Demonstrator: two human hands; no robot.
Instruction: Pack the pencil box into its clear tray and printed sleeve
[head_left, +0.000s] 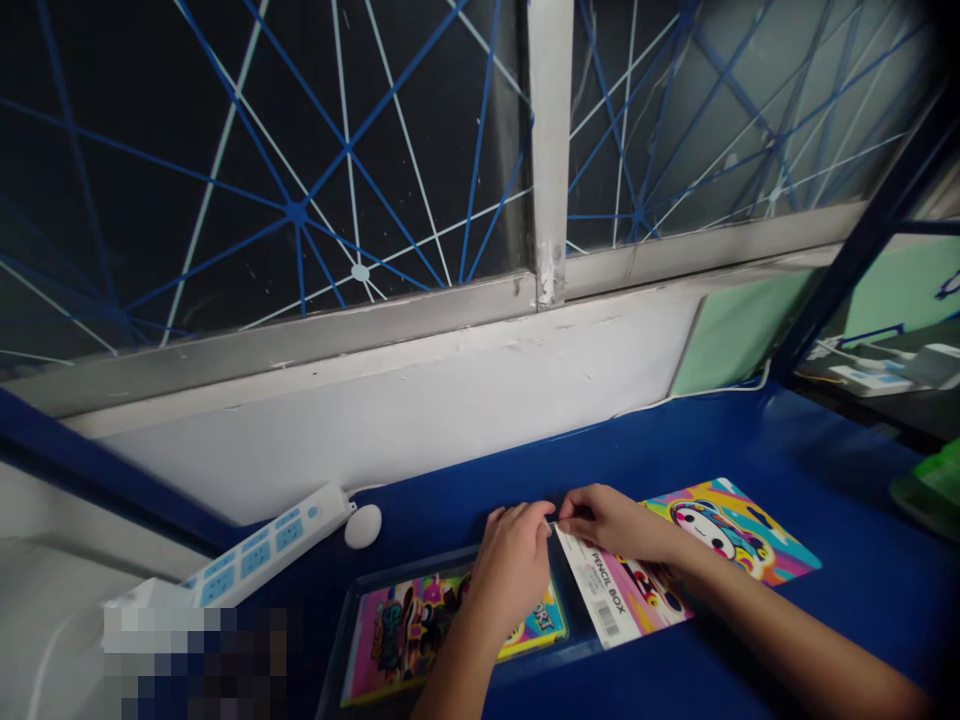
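A printed card marked PENCIL BOX [611,590], with a barcode and a pink picture side, lies slanted on the blue table. My right hand [619,522] reaches over it, thumb and fingers pinched at its upper left corner. Close by, my left hand [514,560] has its fingers drawn together, their tips near that same corner; what they hold, if anything, is hidden. Under my left wrist a brightly printed box [409,635] sits in a dark shallow tray [347,640]. A colourful cartoon sheet [739,530] lies flat beyond my right forearm, which covers part of it.
A white power strip [259,550] lies at the left with a white round object [364,527] beside it. Behind the blue table [750,430] stand a low white wall and windows. A green item [930,490] is at the right edge.
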